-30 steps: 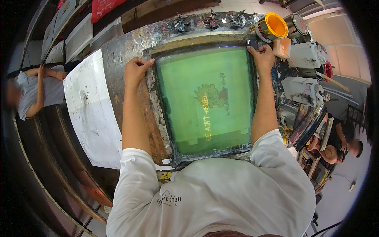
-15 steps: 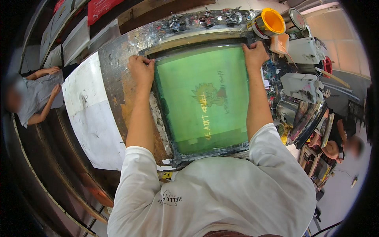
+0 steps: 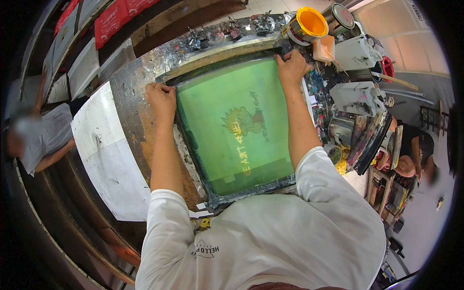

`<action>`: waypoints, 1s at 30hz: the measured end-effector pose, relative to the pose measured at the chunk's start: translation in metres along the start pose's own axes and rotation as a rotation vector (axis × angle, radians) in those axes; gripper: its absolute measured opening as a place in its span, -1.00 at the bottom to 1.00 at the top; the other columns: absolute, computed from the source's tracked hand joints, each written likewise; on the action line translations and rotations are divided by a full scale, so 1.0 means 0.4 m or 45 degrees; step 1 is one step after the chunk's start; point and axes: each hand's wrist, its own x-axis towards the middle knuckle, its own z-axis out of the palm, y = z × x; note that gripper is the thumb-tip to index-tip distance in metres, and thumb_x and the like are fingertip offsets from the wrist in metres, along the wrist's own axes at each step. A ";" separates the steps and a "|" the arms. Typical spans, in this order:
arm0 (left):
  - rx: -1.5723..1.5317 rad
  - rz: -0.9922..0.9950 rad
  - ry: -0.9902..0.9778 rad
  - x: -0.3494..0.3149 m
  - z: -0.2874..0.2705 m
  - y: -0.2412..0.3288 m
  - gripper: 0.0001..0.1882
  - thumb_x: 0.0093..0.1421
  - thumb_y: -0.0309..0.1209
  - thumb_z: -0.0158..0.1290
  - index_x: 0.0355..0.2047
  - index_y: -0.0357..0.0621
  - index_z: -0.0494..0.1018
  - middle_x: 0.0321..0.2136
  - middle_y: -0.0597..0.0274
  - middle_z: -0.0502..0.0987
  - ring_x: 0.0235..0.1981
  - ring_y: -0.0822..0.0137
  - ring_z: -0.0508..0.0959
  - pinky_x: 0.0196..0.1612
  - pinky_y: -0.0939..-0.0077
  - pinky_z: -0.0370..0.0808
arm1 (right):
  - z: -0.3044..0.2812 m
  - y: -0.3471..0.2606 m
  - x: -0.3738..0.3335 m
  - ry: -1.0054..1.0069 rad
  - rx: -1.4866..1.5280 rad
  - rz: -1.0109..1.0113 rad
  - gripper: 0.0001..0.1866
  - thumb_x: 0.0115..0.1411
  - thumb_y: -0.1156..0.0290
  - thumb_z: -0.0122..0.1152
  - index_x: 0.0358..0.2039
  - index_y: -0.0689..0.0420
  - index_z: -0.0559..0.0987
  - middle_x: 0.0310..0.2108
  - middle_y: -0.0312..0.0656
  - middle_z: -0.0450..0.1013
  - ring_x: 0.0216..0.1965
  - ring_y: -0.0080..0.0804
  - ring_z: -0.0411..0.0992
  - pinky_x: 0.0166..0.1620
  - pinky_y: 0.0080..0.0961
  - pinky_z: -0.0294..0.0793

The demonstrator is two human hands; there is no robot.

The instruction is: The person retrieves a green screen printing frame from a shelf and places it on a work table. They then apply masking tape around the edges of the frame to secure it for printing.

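Observation:
A screen printing frame (image 3: 251,192) with a translucent green mesh (image 3: 208,116) lies flat on the worktable before me. Yellow lettering shows in the mesh, and a dark cartoon drawing (image 3: 249,121) is visible through it, partly overlapping the letters. At the frame's far left corner, my left hand (image 3: 161,102) pinches the edge between thumb and bent fingers. My right hand (image 3: 293,68) grips the far right corner the same way. Both forearms reach along the sides of the frame. What lies under the mesh is seen only dimly.
White boards (image 3: 108,154) lie left of the frame. Metal clamps (image 3: 232,30) line the table's far edge. A yellow-rimmed bucket (image 3: 311,23), a paint can (image 3: 340,17) and stained white jugs (image 3: 355,98) crowd the right. One person (image 3: 50,133) is at far left, another (image 3: 413,150) at far right.
My view has turned slightly, so the table and frame appear farther left and a little tilted. Both hands keep their hold on the corners. The person at left has raised an arm toward the shelves.

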 end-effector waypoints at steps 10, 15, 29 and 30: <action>0.061 0.052 0.062 -0.010 0.005 0.019 -0.82 0.01 -0.48 0.34 -0.47 -0.22 0.52 -0.10 -0.07 0.43 -0.04 -0.12 0.40 0.06 0.04 0.39 | 0.005 0.001 -0.008 0.034 -0.045 -0.068 -0.69 0.00 0.20 0.55 -0.41 0.03 0.57 -0.34 -0.20 0.58 -0.14 -0.07 0.50 0.02 -0.01 0.26; 0.064 0.041 0.091 -0.015 0.015 0.016 -0.86 0.01 -0.52 0.29 -0.46 -0.21 0.52 -0.12 -0.05 0.42 -0.06 -0.12 0.40 0.04 0.06 0.40 | 0.013 0.001 -0.009 0.070 -0.056 -0.096 -0.68 0.02 0.19 0.53 -0.37 0.04 0.56 -0.32 -0.19 0.57 -0.13 -0.03 0.48 0.02 0.03 0.27; 0.096 -0.040 0.156 -0.034 0.027 0.041 -0.76 0.02 -0.48 0.30 -0.34 -0.23 0.48 -0.11 -0.08 0.38 -0.04 -0.15 0.37 0.07 0.02 0.38 | 0.008 -0.018 -0.032 0.192 -0.208 -0.121 -0.50 0.03 0.12 0.51 -0.20 0.10 0.43 -0.11 -0.08 0.36 0.02 -0.02 0.35 0.03 -0.09 0.43; 0.096 -0.050 0.161 -0.036 0.031 0.039 -0.76 0.02 -0.48 0.30 -0.34 -0.22 0.47 -0.11 -0.08 0.38 -0.04 -0.15 0.37 0.07 0.02 0.38 | 0.012 -0.014 -0.032 0.223 -0.245 -0.131 -0.48 0.04 0.11 0.50 -0.18 0.11 0.42 -0.11 -0.08 0.36 0.01 -0.02 0.36 0.03 -0.10 0.44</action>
